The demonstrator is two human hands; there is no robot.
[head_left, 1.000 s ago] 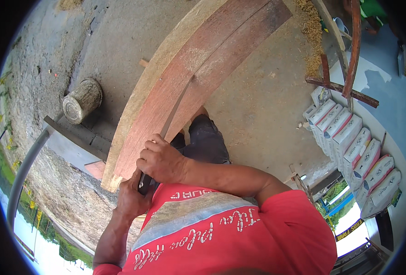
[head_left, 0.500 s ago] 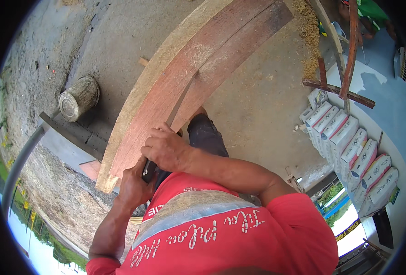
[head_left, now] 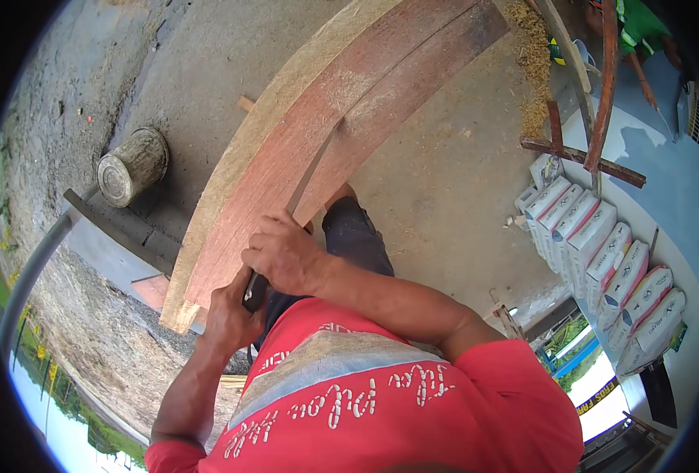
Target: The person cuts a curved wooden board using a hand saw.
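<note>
A long curved plank (head_left: 270,173), reddish on its face with a paler outer edge, lies diagonally in front of me, marked by a dark line or slit along its length. A narrow steel saw blade (head_left: 311,172) runs along that line, its far end at the wood. Both my hands are closed on the saw near my belly: my left hand (head_left: 235,311) is lower, around the dark handle (head_left: 256,289), and my right hand (head_left: 282,252) is above it, fingers wrapped over the near end of the blade or handle, partly hiding it. The plank's support is hidden.
A dirty bucket (head_left: 132,167) stands at left by a pipe (head_left: 38,272). Stacked white sacks (head_left: 594,244) line the right, below wooden pieces (head_left: 586,162) and a heap of sawdust (head_left: 534,87). A co-worker in green (head_left: 637,27) is at the top right.
My hands and the saw have moved slightly up and away from me along the line; both grips stay closed. The co-worker's arm at top right has come further into view.
</note>
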